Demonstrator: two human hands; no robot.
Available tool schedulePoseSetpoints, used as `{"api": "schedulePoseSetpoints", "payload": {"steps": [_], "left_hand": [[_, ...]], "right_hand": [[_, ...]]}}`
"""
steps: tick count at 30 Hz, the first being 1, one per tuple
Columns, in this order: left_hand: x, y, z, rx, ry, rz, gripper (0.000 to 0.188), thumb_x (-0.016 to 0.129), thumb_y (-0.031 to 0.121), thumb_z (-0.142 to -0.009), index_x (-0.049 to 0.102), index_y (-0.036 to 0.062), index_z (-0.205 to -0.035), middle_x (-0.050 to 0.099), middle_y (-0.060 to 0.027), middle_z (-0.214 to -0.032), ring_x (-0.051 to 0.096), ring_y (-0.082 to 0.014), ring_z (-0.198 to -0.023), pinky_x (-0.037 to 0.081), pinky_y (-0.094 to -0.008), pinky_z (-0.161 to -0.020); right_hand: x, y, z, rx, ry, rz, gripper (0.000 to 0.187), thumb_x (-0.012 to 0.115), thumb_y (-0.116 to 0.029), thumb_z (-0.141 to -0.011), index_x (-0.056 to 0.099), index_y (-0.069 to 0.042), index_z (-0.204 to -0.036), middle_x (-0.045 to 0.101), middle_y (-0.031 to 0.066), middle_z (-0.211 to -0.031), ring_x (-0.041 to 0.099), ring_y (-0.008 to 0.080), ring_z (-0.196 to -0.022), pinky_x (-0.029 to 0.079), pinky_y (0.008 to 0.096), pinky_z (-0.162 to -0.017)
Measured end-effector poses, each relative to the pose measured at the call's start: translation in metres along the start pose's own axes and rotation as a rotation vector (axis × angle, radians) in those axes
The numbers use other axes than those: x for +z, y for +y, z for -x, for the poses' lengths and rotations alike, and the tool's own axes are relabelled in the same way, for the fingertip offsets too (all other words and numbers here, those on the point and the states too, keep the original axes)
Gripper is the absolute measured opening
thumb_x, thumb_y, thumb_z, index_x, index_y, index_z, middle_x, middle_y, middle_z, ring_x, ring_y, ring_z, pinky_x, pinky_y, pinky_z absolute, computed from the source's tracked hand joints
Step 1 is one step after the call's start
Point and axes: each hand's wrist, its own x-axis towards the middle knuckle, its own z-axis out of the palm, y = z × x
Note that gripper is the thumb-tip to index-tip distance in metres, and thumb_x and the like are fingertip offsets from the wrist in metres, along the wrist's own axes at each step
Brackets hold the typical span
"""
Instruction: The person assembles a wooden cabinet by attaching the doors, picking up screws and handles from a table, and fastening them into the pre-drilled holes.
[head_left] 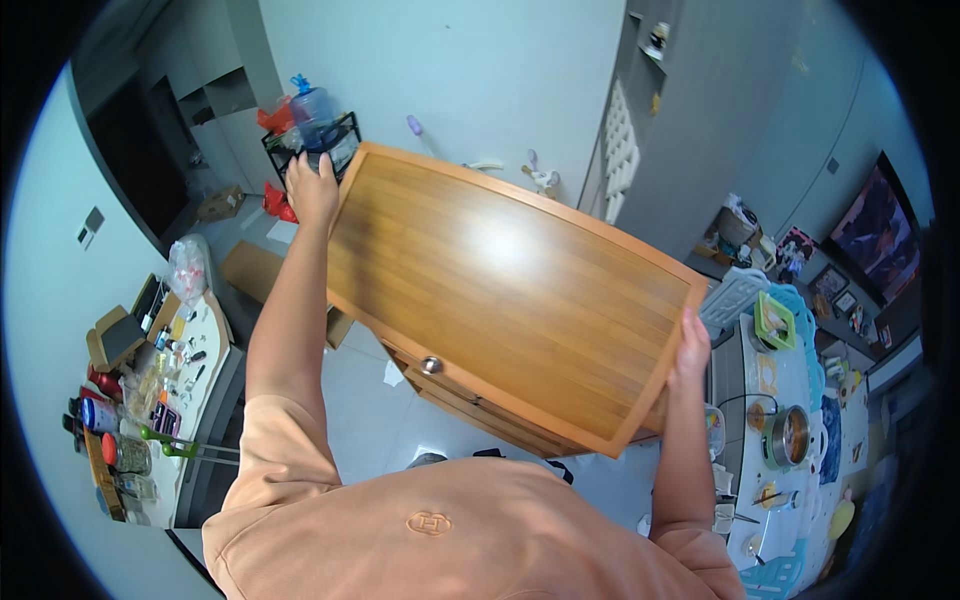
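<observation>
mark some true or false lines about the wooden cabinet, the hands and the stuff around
1. The right hand is at the right end of the wooden cabinet. True.
2. The round knob is on the cabinet's long side facing the wall. False: the knob is on the side nearer the person.
3. A blue water bottle stands beyond the left hand. True.
4. The pot stands to the person's left. False: the pot is on the right.
</observation>
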Motion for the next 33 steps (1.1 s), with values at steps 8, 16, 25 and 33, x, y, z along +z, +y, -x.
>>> {"api": "schedulePoseSetpoints", "payload": {"steps": [8, 16, 25, 33], "left_hand": [[0.029, -0.080, 0.003, -0.486, -0.887, 1.080, 0.047, 0.031, 0.038, -0.095, 0.057, 0.0008, -0.107, 0.060, -0.0101, -0.103, 0.059, -0.0162, -0.088, 0.045, -0.0285, -0.078], [-0.052, -0.052, -0.027, -0.232, -0.866, 1.244, 0.055, 0.052, 0.015, -0.090, 0.024, 0.0037, -0.136, 0.062, -0.0116, -0.095, 0.059, -0.0127, -0.084, 0.046, -0.0248, -0.075], [-0.116, -0.019, 0.012, -0.087, -0.678, 1.333, 0.057, 0.053, 0.004, -0.087, 0.023, 0.0006, -0.136, 0.059, -0.0090, -0.099, 0.055, -0.0098, -0.088, 0.044, -0.0233, -0.079], [-0.169, 0.007, 0.076, -0.068, -0.630, 1.294, 0.056, 0.055, 0.009, -0.087, 0.027, -0.0027, -0.134, 0.059, -0.0112, -0.106, 0.056, -0.0117, -0.093, 0.044, -0.0239, -0.080]], "right_hand": [[-0.010, -0.018, 0.001, -0.091, -0.001, -0.003, 0.034, 0.046, -0.027, -0.092, 0.053, 0.000, -0.110, 0.060, 0.0089, -0.103, 0.058, 0.0171, -0.090, 0.046, 0.0274, -0.078], [0.006, -0.049, 0.022, -0.080, 0.209, 0.131, 0.042, 0.045, -0.037, -0.091, 0.052, -0.001, -0.111, 0.059, 0.0081, -0.103, 0.058, 0.0177, -0.090, 0.048, 0.0298, -0.076], [-0.021, -0.072, 0.052, -0.144, 0.255, 0.123, 0.046, 0.046, -0.042, -0.090, 0.052, -0.002, -0.113, 0.058, 0.0091, -0.106, 0.058, 0.0199, -0.092, 0.048, 0.0313, -0.078], [-0.097, -0.070, 0.126, -0.080, 0.232, 0.026, 0.047, 0.045, -0.042, -0.090, 0.051, -0.002, -0.114, 0.057, 0.0087, -0.108, 0.057, 0.0200, -0.095, 0.047, 0.0308, -0.080]]}}
